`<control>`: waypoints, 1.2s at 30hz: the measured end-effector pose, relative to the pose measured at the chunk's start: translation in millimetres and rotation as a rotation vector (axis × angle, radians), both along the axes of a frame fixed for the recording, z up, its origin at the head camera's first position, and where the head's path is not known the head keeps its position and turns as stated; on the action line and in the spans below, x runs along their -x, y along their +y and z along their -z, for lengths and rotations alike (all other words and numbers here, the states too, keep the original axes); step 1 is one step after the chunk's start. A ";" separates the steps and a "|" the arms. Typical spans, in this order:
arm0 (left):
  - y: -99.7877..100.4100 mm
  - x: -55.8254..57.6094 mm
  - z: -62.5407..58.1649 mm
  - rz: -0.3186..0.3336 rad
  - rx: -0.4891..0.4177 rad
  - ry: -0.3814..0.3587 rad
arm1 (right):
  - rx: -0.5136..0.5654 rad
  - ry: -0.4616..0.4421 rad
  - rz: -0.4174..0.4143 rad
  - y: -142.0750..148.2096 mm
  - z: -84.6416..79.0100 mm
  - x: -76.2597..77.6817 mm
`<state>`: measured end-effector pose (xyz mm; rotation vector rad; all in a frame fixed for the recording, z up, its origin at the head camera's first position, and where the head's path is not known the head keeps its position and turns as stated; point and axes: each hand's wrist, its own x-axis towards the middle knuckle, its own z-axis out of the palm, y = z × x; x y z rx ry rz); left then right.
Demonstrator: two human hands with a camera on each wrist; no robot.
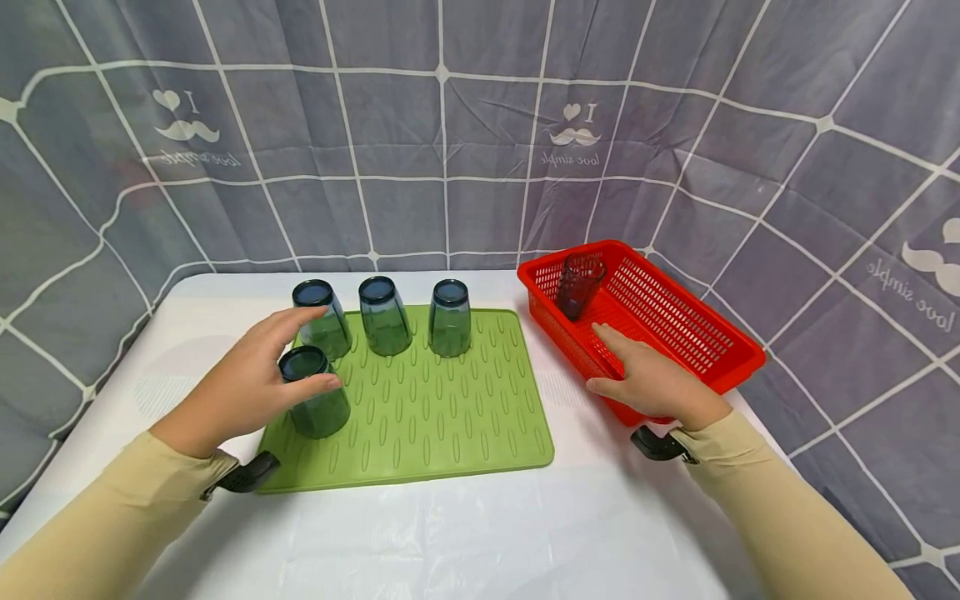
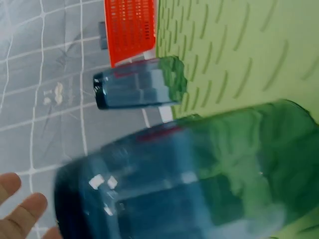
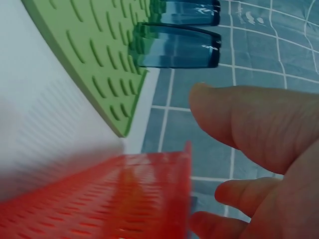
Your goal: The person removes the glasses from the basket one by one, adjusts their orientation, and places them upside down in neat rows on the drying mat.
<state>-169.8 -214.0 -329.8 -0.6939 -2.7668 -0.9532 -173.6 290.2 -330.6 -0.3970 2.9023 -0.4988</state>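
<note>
Several upside-down tinted drinking glasses stand on the green ridged mat [image 1: 450,425]. Around the nearest glass [image 1: 321,412], at the mat's left side, my left hand [image 1: 243,379] spreads its thumb and fingers. In the left wrist view, fingertips [image 2: 25,214] show beside the base of a large glass [image 2: 199,174]; whether the hand touches it I cannot tell. Over the near left side of the red basket [image 1: 712,379], my right hand [image 1: 656,379] holds nothing, thumb and fingers apart. One more tinted glass [image 1: 579,292] leans inside the basket's far left corner.
Behind the nearest glass are a back-left glass [image 1: 326,321], a middle glass [image 1: 385,317] and a right glass [image 1: 450,321]. A white-covered table [image 1: 465,533] carries everything. A grey checked curtain [image 1: 480,133] hangs behind and at both sides.
</note>
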 end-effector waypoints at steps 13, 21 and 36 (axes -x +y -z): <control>46.1 1.2 -11.9 0.049 0.263 0.111 | 0.014 0.044 0.026 6.2 -38.0 21.9; 77.2 6.6 -8.8 0.082 0.367 0.077 | -0.023 0.082 0.096 5.3 -51.4 65.2; 113.9 23.4 18.6 0.122 0.415 -0.049 | -0.002 0.036 0.174 14.4 -26.8 150.2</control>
